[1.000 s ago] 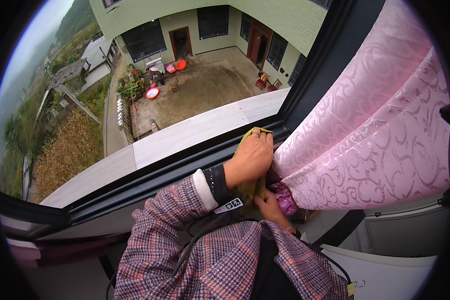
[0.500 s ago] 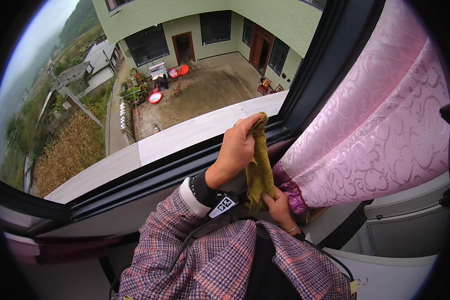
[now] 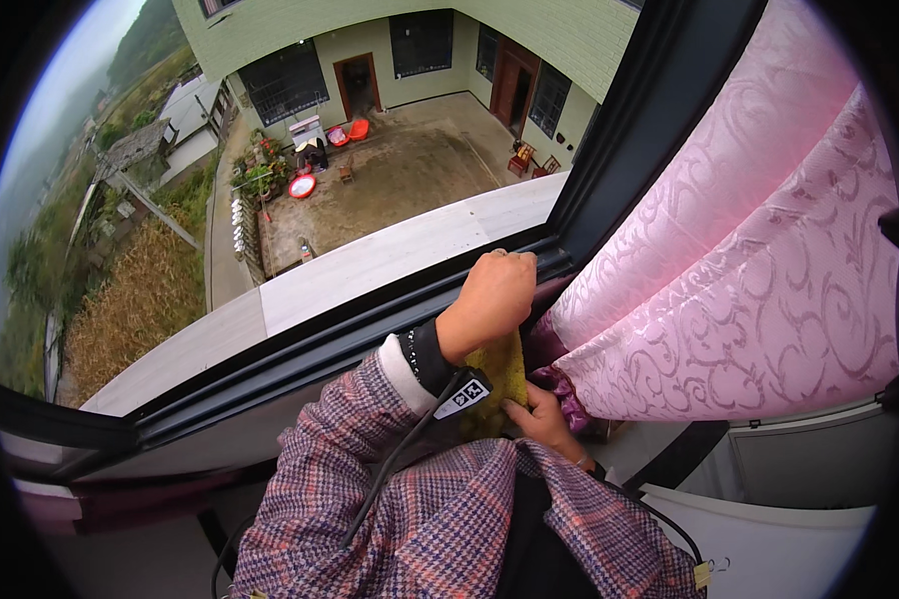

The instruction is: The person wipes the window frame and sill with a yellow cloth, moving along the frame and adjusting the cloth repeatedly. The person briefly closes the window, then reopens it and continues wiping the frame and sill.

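My left hand (image 3: 491, 302) is closed in a fist at the inner edge of the dark window track (image 3: 345, 344), close to its right corner. Below that fist hangs a yellow-green cloth (image 3: 509, 371), its upper end hidden inside the fingers. Lower down, my right hand (image 3: 547, 419) pinches the cloth's lower part, thumb on top. The left forearm and sleeve cover some of the cloth.
A pink patterned curtain (image 3: 729, 270) hangs right of the hands, gathered near the right wrist. Beyond the track runs a pale outer ledge (image 3: 370, 262), with a courtyard (image 3: 400, 165) far below. White furniture (image 3: 759, 544) stands at lower right.
My left hand has come down and toward me, turning knuckles up, and the cloth's top is now inside the fist. My right hand has shifted slightly left, still on the cloth.
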Available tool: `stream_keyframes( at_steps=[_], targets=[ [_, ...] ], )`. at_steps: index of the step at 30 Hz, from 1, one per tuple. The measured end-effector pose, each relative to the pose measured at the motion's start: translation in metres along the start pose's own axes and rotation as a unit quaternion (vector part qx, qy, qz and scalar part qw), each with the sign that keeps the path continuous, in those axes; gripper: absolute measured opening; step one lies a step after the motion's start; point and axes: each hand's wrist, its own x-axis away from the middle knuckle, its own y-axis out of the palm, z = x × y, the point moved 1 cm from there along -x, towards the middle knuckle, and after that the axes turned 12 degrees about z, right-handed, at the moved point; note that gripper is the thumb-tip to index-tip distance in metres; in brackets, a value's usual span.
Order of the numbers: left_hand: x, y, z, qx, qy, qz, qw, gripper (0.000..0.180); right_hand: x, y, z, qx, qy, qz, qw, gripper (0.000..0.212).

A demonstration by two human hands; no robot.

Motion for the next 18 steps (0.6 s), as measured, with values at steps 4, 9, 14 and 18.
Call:
stream_keyframes(
  at_steps=[4,9,14,18],
  targets=[
    [-0.024,0.024,0.004,0.043,-0.116,-0.030,0.992,0.020,0.003,0.000,0.007,-0.044,0.027,0.046,0.998,0.029],
    [-0.038,0.039,0.010,0.182,-0.170,0.029,0.968,0.042,-0.007,0.004,0.014,-0.036,0.048,0.096,0.994,0.024],
    [0.004,-0.005,0.017,0.607,-0.245,0.138,0.744,0.045,-0.004,-0.007,0.004,-0.110,0.017,0.050,0.993,0.026],
    [0.093,-0.084,0.009,0.669,-0.286,0.134,0.673,0.035,0.006,-0.019,-0.007,-0.074,0.056,-0.016,0.996,0.030]
  ],
)
